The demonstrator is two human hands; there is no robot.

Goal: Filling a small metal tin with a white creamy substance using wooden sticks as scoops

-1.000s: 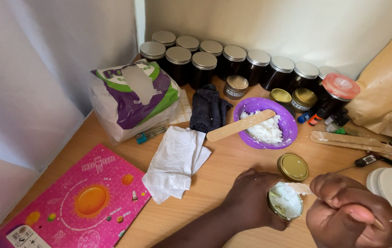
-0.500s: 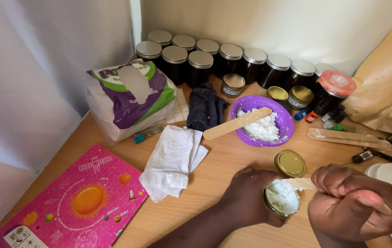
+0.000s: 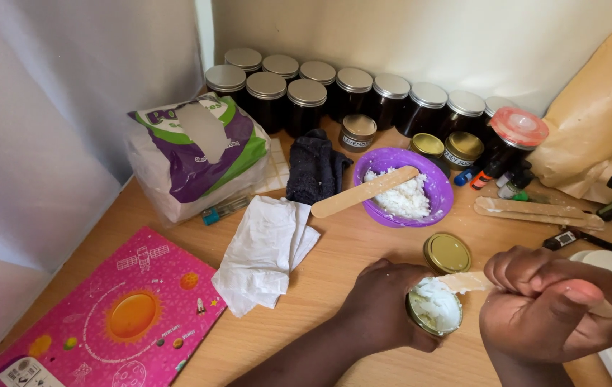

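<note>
Low over the surface [image 3: 334,261], left hand [image 3: 385,312] fingers clamp the small jar [image 3: 435,309]; right hand [image 3: 553,312] fingers (curled shut) grip the wooden stick [image 3: 467,281], lying rightward across the rim.

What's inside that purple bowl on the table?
The purple bowl holds a heap of white crumbly stuff, with a wooden stick resting across its rim. The heap hides the bowl's bottom.

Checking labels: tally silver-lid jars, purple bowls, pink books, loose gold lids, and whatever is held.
Silver-lid jars: 10 clearly seen
Purple bowl: 1
Pink book: 1
Loose gold lid: 1
Held tin: 1
Held stick: 1
Total: 15
</note>
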